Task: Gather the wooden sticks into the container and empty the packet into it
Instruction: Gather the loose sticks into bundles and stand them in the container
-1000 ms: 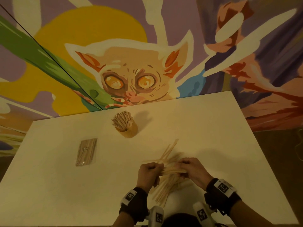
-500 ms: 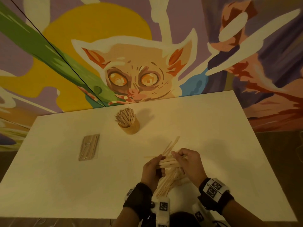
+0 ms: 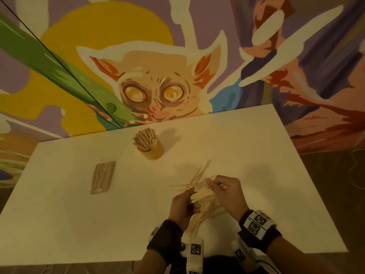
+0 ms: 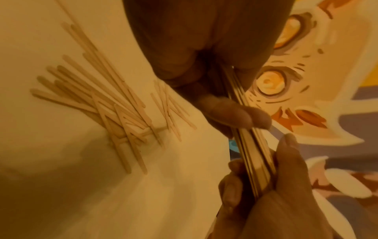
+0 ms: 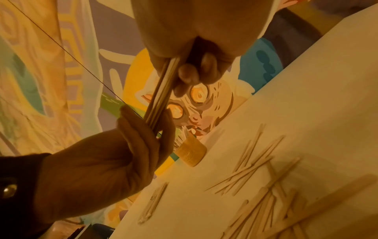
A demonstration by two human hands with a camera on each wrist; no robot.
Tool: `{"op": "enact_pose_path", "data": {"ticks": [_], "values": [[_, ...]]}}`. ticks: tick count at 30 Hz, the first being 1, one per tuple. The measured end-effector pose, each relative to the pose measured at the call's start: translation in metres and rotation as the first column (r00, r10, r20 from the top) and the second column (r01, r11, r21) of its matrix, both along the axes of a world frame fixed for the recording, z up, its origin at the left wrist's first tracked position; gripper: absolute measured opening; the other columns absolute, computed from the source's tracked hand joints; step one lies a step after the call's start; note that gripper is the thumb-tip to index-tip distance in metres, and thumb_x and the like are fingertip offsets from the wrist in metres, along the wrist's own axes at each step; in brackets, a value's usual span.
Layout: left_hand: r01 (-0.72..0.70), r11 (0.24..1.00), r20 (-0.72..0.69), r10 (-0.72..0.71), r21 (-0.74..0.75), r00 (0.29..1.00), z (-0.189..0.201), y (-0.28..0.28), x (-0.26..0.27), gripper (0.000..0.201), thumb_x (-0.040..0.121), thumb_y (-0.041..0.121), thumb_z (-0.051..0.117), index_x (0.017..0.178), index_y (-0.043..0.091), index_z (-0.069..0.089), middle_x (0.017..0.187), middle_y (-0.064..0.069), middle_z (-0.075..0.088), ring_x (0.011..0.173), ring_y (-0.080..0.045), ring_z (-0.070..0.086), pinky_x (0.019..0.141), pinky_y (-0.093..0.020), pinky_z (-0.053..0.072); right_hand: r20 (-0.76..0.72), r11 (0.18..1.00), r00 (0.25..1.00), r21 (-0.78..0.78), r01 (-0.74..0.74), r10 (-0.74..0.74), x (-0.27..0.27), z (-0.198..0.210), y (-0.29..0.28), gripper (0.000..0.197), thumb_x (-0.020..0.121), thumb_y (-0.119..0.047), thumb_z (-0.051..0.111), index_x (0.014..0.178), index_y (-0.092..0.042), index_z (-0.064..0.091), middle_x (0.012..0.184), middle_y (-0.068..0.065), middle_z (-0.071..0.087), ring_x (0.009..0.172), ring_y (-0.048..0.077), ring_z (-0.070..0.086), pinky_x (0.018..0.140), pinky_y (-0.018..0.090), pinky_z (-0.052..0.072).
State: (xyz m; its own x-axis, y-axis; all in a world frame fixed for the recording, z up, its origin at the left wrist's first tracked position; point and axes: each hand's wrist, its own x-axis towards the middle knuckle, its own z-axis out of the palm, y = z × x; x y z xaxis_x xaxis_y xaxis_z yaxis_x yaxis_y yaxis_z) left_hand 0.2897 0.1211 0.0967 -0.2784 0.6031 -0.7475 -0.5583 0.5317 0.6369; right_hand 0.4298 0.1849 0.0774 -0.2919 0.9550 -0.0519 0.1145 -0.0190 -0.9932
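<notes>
A round wooden container full of upright sticks stands at the table's far middle. A clear packet of sticks lies flat to its left. Loose wooden sticks lie crossed in a pile on the near middle of the table. Over that pile my left hand and right hand grip opposite ends of one bundle of sticks. In the left wrist view the bundle runs from my left hand to the right hand, with loose sticks on the table below. The right wrist view shows the bundle, the container and the packet.
The white table stands against a painted mural wall. Its near edge runs just below my wrists and its right edge drops off to a dark floor. Bare tabletop lies between the pile, the container and the packet.
Both hands have drawn sticks from the pile into one bundle and raised it a little off the table. The container and packet have not moved.
</notes>
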Motion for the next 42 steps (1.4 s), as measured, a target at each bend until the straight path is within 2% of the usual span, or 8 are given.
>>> {"op": "enact_pose_path", "data": {"ticks": [6, 11, 14, 19, 24, 30, 36, 42], "values": [[0.045, 0.981, -0.286, 0.01, 0.186, 0.958, 0.004, -0.007, -0.002, 0.024, 0.092, 0.014, 0.062, 0.081, -0.007, 0.066, 0.051, -0.018, 0.057, 0.039, -0.024, 0.054, 0.045, -0.028, 0.049, -0.099, 0.933, 0.989, -0.352, 0.068, -0.11, -0.003, 0.004, -0.003, 0.044, 0.097, -0.033, 0.058, 0.071, 0.003, 0.063, 0.055, 0.015, 0.055, 0.035, 0.02, 0.042, 0.039, 0.023, 0.035], [0.136, 0.956, -0.464, -0.001, 0.258, 0.886, 0.013, -0.008, -0.003, 0.026, 0.092, 0.011, 0.063, 0.073, -0.005, 0.07, 0.052, -0.025, 0.06, 0.039, -0.028, 0.056, 0.047, -0.032, 0.052, -0.074, 0.816, 0.989, -0.576, 0.06, -0.125, -0.006, 0.007, -0.004, 0.044, 0.097, -0.037, 0.052, 0.072, -0.005, 0.066, 0.051, 0.018, 0.054, 0.035, 0.018, 0.037, 0.039, 0.019, 0.025], [0.157, 0.954, -0.449, -0.027, 0.256, 0.893, 0.016, -0.011, -0.011, 0.023, 0.092, 0.007, 0.062, 0.076, -0.006, 0.071, 0.055, -0.021, 0.062, 0.042, -0.028, 0.057, 0.048, -0.032, 0.052, -0.098, 0.858, 0.994, -0.514, -0.014, -0.043, -0.009, 0.007, -0.005, 0.04, 0.097, -0.031, 0.056, 0.068, -0.004, 0.064, 0.049, 0.016, 0.05, 0.035, 0.018, 0.033, 0.039, 0.021, 0.023], [0.11, 0.974, -0.24, -0.061, 0.196, 0.969, 0.016, -0.017, -0.033, 0.018, 0.093, 0.001, 0.055, 0.088, -0.01, 0.067, 0.077, -0.021, 0.064, 0.05, -0.025, 0.062, 0.05, -0.03, 0.053, -0.103, 0.931, 0.995, -0.364, -0.026, -0.013, -0.025, 0.011, -0.011, 0.037, 0.098, -0.016, 0.057, 0.065, 0.001, 0.058, 0.05, 0.007, 0.047, 0.039, 0.014, 0.042, 0.039, 0.023, 0.032], [0.112, 0.991, -0.114, -0.103, 0.07, 0.988, 0.017, -0.026, -0.056, 0.025, 0.093, 0.023, 0.062, 0.091, -0.002, 0.067, 0.07, -0.011, 0.066, 0.051, -0.02, 0.061, 0.041, -0.024, 0.043, -0.071, 0.968, 0.994, -0.232, -0.094, 0.08, -0.048, 0.01, -0.021, 0.041, 0.096, -0.015, 0.059, 0.064, 0.009, 0.052, 0.054, 0.007, 0.045, 0.046, 0.016, 0.046, 0.048, 0.03, 0.041], [0.048, 0.987, -0.235, -0.011, 0.154, 0.972, 0.013, -0.04, -0.077, 0.029, 0.088, 0.018, 0.068, 0.083, -0.01, 0.071, 0.069, -0.02, 0.066, 0.047, -0.022, 0.06, 0.042, -0.025, 0.041, -0.023, 0.957, 0.99, -0.251, -0.144, 0.142, -0.074, 0.021, -0.03, 0.036, 0.096, -0.02, 0.059, 0.065, -0.004, 0.063, 0.049, 0.008, 0.049, 0.043, 0.015, 0.042, 0.046, 0.025, 0.035], [0.039, 0.973, -0.344, 0.042, 0.227, 0.938, 0.013, -0.048, -0.109, 0.025, 0.085, 0.015, 0.071, 0.078, -0.009, 0.073, 0.066, -0.022, 0.067, 0.046, -0.024, 0.059, 0.044, -0.026, 0.044, -0.054, 0.912, 0.988, -0.379, -0.156, 0.146, -0.103, 0.028, -0.038, 0.036, 0.096, -0.028, 0.059, 0.076, 0.001, 0.064, 0.05, 0.009, 0.048, 0.037, 0.014, 0.035, 0.038, 0.023, 0.029], [0.041, 0.975, -0.282, 0.024, 0.22, 0.959, 0.004, -0.053, -0.133, 0.032, 0.091, 0.019, 0.064, 0.08, -0.011, 0.068, 0.063, -0.018, 0.063, 0.047, -0.024, 0.057, 0.045, -0.027, 0.045, -0.016, 0.927, 0.992, -0.355, -0.12, 0.122, -0.137, 0.019, -0.041, 0.041, 0.093, -0.025, 0.064, 0.072, 0.009, 0.057, 0.046, 0.009, 0.044, 0.04, 0.018, 0.033, 0.04, 0.024, 0.027]]}}
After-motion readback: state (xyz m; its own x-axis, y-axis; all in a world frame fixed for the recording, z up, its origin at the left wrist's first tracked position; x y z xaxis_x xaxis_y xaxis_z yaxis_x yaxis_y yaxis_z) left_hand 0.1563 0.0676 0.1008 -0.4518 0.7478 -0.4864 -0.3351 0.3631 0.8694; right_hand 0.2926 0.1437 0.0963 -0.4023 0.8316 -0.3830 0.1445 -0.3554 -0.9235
